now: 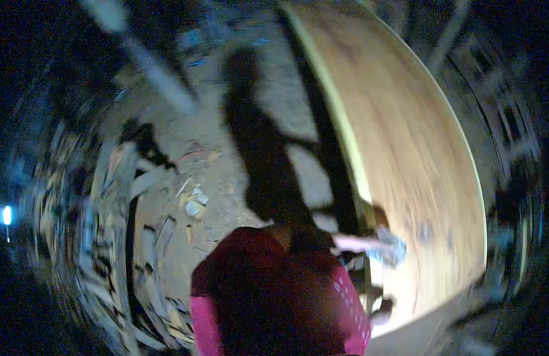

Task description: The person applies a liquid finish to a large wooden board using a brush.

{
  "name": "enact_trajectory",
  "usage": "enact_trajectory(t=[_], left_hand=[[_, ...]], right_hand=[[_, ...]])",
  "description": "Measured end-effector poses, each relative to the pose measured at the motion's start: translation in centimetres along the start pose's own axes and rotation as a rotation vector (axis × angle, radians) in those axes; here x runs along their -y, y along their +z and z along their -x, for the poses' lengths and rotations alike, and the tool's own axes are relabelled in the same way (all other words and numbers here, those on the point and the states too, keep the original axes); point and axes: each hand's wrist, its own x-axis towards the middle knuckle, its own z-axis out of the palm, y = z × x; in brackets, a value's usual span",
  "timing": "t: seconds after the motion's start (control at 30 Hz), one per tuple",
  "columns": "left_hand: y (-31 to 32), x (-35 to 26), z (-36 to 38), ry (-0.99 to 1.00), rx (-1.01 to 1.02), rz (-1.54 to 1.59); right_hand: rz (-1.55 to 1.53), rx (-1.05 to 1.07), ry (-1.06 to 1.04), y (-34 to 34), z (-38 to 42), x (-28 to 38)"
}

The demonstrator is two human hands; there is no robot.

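At the near left edge of a long wooden board [405, 148], a dark blurred shape looks like my left hand [379, 216]. Just below it, a pale pink and bluish thing [393, 249], too smeared to name, lies over the board's edge. Lower down, what seems to be my right hand [383, 307] is at the board's lower left corner, dark and blurred. Neither hand's fingers can be made out, nor whether they hold anything.
My maroon and pink clothing fills the bottom middle. A dark shadow [262, 148] stretches over the littered floor [209, 142]. White scraps [196, 203] and wood pieces [162, 237] lie to the left. A bright lamp [7, 215] shows at the far left.
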Motion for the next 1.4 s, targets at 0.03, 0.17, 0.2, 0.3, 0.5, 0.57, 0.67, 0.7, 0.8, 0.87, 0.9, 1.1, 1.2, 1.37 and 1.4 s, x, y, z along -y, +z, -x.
enact_trajectory(t=[0.03,0.17,0.2,0.3,0.5,0.57,0.67,0.7,0.8,0.87,0.9,1.1,1.2,1.37,1.4], left_hand=[[2.3,2.3,-0.7,-0.091,0.067,0.019],[9.8,8.8,-0.6,-0.439,0.307,0.006],[7.5,14.7,-2.8,-0.490,0.232,-0.141],[9.0,11.1,-2.3,-0.267,-0.036,-0.245],[8.1,12.2,-3.4,-0.294,-0.073,-0.371],[9.8,10.7,-2.4,-0.302,-0.081,-0.345],[7.9,12.6,-3.5,-0.417,-0.005,-0.431],[8.0,12.7,-3.6,-0.422,-0.026,-0.448],[8.3,12.2,-3.9,-0.442,0.031,-0.485],[8.8,12.2,-4.1,-0.452,0.061,-0.494],[9.6,12.3,-4.2,-0.451,0.084,-0.502],[10.7,15.4,-4.8,-0.415,0.317,-0.531],[12.3,15.4,-4.0,-0.514,0.356,-0.392],[13.8,17.9,-6.2,-0.592,0.492,-0.289],[14.0,17.9,-6.5,-0.639,0.437,-0.308]], right_hand=[[0.050,-0.098,0.025,-4.4,3.1,0.4],[0.538,-0.136,0.248,-1.5,7.6,9.8],[0.483,-0.128,0.202,-1.7,7.6,9.0],[0.277,-0.151,0.135,-0.9,7.8,9.2],[-0.036,-0.330,0.511,-5.4,9.2,10.4],[0.032,-0.427,0.497,-7.5,10.1,10.4],[0.468,-0.507,0.361,-7.9,10.4,10.0],[0.509,-0.528,0.296,-7.4,10.3,10.8],[0.030,-0.523,0.272,-3.9,9.1,15.9],[-0.103,-0.452,0.251,-2.1,8.6,18.1],[-0.116,-0.403,0.267,-1.9,8.3,19.0],[-0.152,-0.278,0.290,0.4,6.9,17.4],[-0.012,-0.273,0.234,0.4,6.5,15.4],[0.025,-0.327,0.319,-2.7,5.2,16.5],[0.015,-0.380,0.186,-3.1,5.2,15.5]])
